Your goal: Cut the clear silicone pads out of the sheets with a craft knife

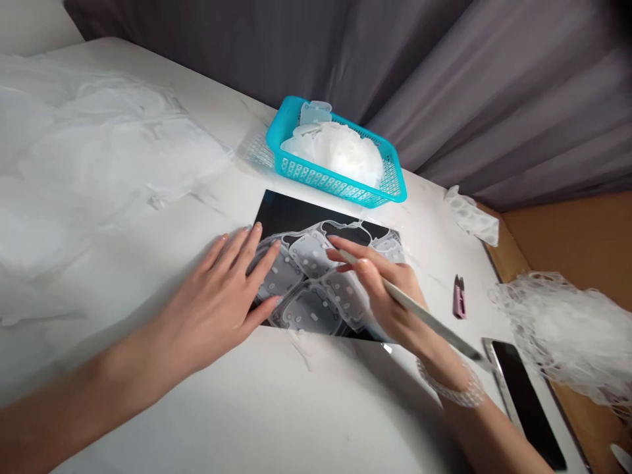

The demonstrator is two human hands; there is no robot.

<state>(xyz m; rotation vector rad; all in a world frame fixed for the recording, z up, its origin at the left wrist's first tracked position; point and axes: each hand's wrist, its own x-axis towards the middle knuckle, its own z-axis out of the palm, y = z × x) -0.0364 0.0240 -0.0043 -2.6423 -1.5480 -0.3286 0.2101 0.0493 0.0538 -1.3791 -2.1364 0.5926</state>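
My left hand (217, 296) lies spread on the thin plastic sheet (311, 257) on the black board (281, 214); apart from it, my right hand (390, 296) pinches a slim white stick (429, 322). The sheet looks light, soft and slippery, best held flat or by its edge.

Inventory of legible markings: none. We read no text, label, brand, number or sign; the small dark marks on the clear moulded sheet (311, 289) are too indistinct for us to read.

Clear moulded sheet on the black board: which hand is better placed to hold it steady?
Left hand, probably: it lies spread flat on the sheet, while the right hand grips a pale tool.
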